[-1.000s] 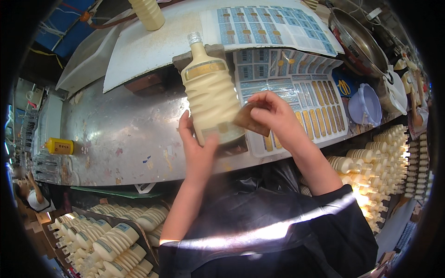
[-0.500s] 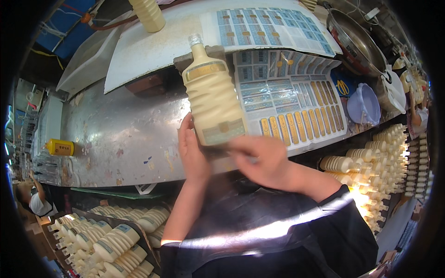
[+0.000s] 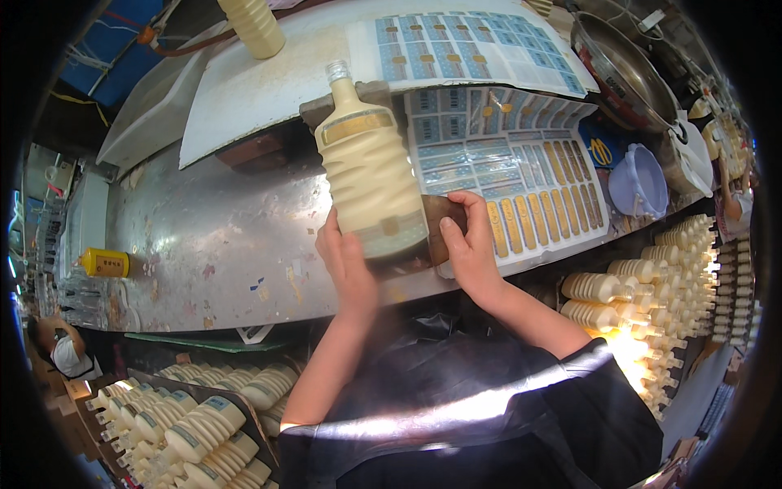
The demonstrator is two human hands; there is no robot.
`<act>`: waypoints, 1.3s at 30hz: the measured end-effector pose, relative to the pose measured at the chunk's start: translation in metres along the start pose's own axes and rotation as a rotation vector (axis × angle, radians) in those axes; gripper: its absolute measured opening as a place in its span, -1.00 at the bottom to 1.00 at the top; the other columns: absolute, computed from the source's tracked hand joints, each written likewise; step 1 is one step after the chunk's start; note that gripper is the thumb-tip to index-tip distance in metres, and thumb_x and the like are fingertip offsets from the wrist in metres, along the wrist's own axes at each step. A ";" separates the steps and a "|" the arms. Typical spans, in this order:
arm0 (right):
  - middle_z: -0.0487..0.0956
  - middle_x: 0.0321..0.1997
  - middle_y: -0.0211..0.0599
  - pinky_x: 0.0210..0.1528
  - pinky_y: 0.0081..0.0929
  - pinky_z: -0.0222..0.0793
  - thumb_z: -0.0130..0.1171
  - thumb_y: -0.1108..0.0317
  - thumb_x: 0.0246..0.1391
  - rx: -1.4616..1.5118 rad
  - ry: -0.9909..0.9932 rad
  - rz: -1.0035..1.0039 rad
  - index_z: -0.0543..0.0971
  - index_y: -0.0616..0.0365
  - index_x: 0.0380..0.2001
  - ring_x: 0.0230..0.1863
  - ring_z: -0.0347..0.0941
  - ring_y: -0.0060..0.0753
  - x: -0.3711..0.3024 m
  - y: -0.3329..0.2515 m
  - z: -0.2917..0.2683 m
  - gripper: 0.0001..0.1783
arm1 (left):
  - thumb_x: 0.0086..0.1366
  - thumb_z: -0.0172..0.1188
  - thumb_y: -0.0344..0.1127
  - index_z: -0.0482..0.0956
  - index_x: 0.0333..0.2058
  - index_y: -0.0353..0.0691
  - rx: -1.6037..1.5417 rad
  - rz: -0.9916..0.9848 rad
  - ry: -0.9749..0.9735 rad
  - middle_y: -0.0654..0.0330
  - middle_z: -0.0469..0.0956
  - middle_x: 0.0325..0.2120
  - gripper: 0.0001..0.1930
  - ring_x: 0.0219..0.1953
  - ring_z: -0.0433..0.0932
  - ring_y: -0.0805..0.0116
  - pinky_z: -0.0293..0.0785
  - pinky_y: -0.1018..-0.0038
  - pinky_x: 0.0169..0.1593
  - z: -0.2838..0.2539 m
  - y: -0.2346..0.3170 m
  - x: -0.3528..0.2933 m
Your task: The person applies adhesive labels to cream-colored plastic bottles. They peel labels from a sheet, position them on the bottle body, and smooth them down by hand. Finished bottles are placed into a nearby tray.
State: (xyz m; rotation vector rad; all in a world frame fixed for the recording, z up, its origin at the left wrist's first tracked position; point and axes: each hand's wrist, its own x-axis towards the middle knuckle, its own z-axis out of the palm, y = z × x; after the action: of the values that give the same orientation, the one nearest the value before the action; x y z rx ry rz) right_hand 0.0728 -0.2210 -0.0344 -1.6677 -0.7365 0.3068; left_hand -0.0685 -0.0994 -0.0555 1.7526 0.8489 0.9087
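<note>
A cream bottle (image 3: 371, 175) with wavy ridges lies with its clear neck pointing away from me. A gold label (image 3: 357, 125) is on its shoulder and a grey-blue label (image 3: 391, 234) near its base. My left hand (image 3: 346, 261) is closed against the bottle's lower left side, thumb toward the base. My right hand (image 3: 472, 248) pinches a flat dark brown piece (image 3: 442, 228) between thumb and fingers, beside the bottle's lower right edge. The bottle's shoulder end rests on a brown block (image 3: 314, 112).
Sheets of gold and blue labels (image 3: 538, 208) lie right of the bottle; another label sheet (image 3: 440, 49) lies on the white board behind. A lilac bucket (image 3: 638, 183), a yellow bottle (image 3: 106, 262) and a standing cream bottle (image 3: 252, 28) are around. Many bottles (image 3: 195, 424) fill both sides below.
My right hand has moved from in front of the bottle's base to its right side, and the brown piece now shows in it. My left hand stays at the bottle.
</note>
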 end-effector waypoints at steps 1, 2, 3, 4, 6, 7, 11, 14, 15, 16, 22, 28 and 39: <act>0.44 0.10 -0.07 0.28 -0.30 0.29 0.06 0.46 0.25 -0.002 0.019 -0.026 0.33 0.30 0.16 0.15 0.40 -0.18 0.002 0.000 0.000 -0.57 | 0.58 -0.24 -0.13 0.18 0.38 -0.45 -0.029 0.007 0.004 -0.12 0.24 0.30 -0.42 0.36 0.17 0.02 0.00 0.20 0.44 0.000 -0.002 0.000; 0.46 0.08 -0.08 0.27 -0.31 0.31 0.06 0.46 0.25 -0.004 0.038 -0.052 0.34 0.29 0.16 0.13 0.42 -0.18 0.003 -0.005 -0.001 -0.58 | 0.57 -0.22 -0.13 0.19 0.37 -0.44 -0.059 0.014 0.008 -0.13 0.26 0.28 -0.42 0.34 0.17 -0.01 -0.01 0.16 0.44 0.000 -0.003 0.000; 0.46 0.08 -0.16 0.25 -0.35 0.32 0.08 0.50 0.25 0.074 -0.009 0.011 0.35 0.27 0.16 0.12 0.43 -0.24 0.002 -0.013 -0.003 -0.58 | 0.57 -0.20 -0.14 0.20 0.37 -0.43 -0.054 0.009 0.003 -0.12 0.26 0.28 -0.43 0.34 0.18 0.02 0.01 0.18 0.44 -0.001 -0.004 0.000; 0.46 0.07 -0.23 0.24 -0.40 0.34 0.09 0.54 0.24 0.151 -0.056 0.076 0.37 0.25 0.17 0.11 0.44 -0.30 -0.001 -0.025 -0.008 -0.58 | 0.57 -0.18 -0.14 0.21 0.36 -0.42 -0.050 0.004 -0.002 -0.10 0.26 0.28 -0.44 0.34 0.19 0.04 0.03 0.19 0.43 -0.002 -0.004 0.000; 0.54 -0.01 -0.29 0.13 -0.47 0.43 0.15 0.58 0.25 0.164 -0.155 0.023 0.45 0.20 0.12 0.01 0.52 -0.34 -0.006 -0.035 -0.008 -0.62 | 0.56 -0.13 -0.16 0.25 0.34 -0.41 -0.169 -0.052 0.015 -0.07 0.27 0.27 -0.47 0.32 0.22 0.11 0.07 0.22 0.42 0.000 0.000 0.001; 0.55 -0.01 -0.25 0.10 -0.47 0.44 0.15 0.58 0.26 0.016 -0.142 -0.090 0.47 0.19 0.10 0.00 0.54 -0.33 -0.001 -0.036 -0.009 -0.65 | 0.55 -0.09 -0.18 0.27 0.33 -0.40 -0.292 -0.102 0.035 -0.04 0.27 0.27 -0.49 0.32 0.23 0.15 0.10 0.25 0.41 0.003 0.005 0.002; 0.64 -0.05 -0.11 -0.03 -0.32 0.54 0.20 0.58 0.14 -0.299 -0.088 -0.451 0.59 0.19 -0.04 -0.06 0.63 -0.14 0.006 -0.046 -0.007 -0.71 | 0.52 0.04 -0.24 0.34 0.27 -0.35 -0.466 -0.168 -0.013 0.05 0.36 0.20 -0.55 0.27 0.31 0.29 0.21 0.33 0.35 -0.007 0.011 0.002; 0.66 -0.07 -0.17 -0.07 -0.22 0.56 0.25 0.52 -0.02 -0.347 -0.267 -0.895 0.64 0.15 -0.19 -0.07 0.64 -0.12 -0.001 -0.060 0.006 -0.74 | 0.51 0.06 -0.25 0.38 0.24 -0.34 -0.490 -0.207 -0.024 0.10 0.47 0.11 -0.57 0.19 0.40 0.34 0.30 0.37 0.29 -0.013 0.010 0.007; 0.66 -0.09 -0.16 -0.05 -0.26 0.57 0.26 0.48 -0.03 -0.364 -0.338 -0.937 0.64 0.17 -0.20 -0.07 0.65 -0.14 -0.006 -0.069 0.010 -0.75 | 0.51 0.06 -0.25 0.39 0.23 -0.35 -0.547 -0.221 -0.034 0.10 0.49 0.09 -0.58 0.17 0.43 0.34 0.33 0.38 0.27 -0.014 0.009 0.007; 0.65 -0.10 -0.17 -0.09 -0.28 0.56 0.26 0.47 -0.04 -0.369 -0.328 -0.935 0.64 0.19 -0.20 -0.09 0.64 -0.16 -0.007 -0.077 0.013 -0.74 | 0.51 0.07 -0.24 0.41 0.22 -0.35 -0.604 -0.234 -0.045 0.10 0.51 0.08 -0.59 0.14 0.45 0.35 0.35 0.38 0.26 -0.016 0.008 0.007; 0.56 -0.29 -0.25 -0.29 -0.36 0.45 0.21 0.45 -0.11 -0.564 -0.322 -0.975 0.61 0.26 -0.27 -0.28 0.56 -0.27 -0.009 -0.093 0.038 -0.74 | 0.59 -0.11 -0.25 0.47 0.24 -0.37 -0.747 -0.316 -0.102 0.07 0.56 0.11 -0.59 0.19 0.48 0.34 0.40 0.37 0.25 -0.029 0.006 0.008; 0.57 -0.29 -0.25 -0.20 -0.30 0.44 0.21 0.45 -0.13 -0.631 -0.263 -0.993 0.61 0.22 -0.26 -0.26 0.57 -0.22 -0.012 -0.106 0.049 -0.72 | 0.62 -0.30 -0.11 0.40 0.28 -0.41 -0.646 -0.277 -0.135 0.10 0.51 0.01 -0.46 0.05 0.48 0.32 0.41 0.35 0.21 -0.038 -0.007 0.003; 0.50 -0.43 -0.14 -0.34 -0.17 0.46 0.14 0.50 0.11 -0.382 -0.110 -0.543 0.49 0.20 -0.19 -0.43 0.51 0.06 -0.001 -0.104 0.048 -0.82 | 0.62 -0.27 0.05 0.30 0.37 -0.33 -0.262 -0.109 -0.147 0.03 0.43 0.22 -0.38 0.27 0.37 0.18 0.20 0.29 0.39 -0.033 -0.006 -0.005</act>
State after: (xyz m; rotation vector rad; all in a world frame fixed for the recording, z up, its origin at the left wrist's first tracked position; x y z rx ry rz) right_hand 0.0132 -0.1762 0.0526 -1.7312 -1.3565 -0.1384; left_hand -0.1006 -0.0877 -0.0530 1.5112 0.6892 0.7721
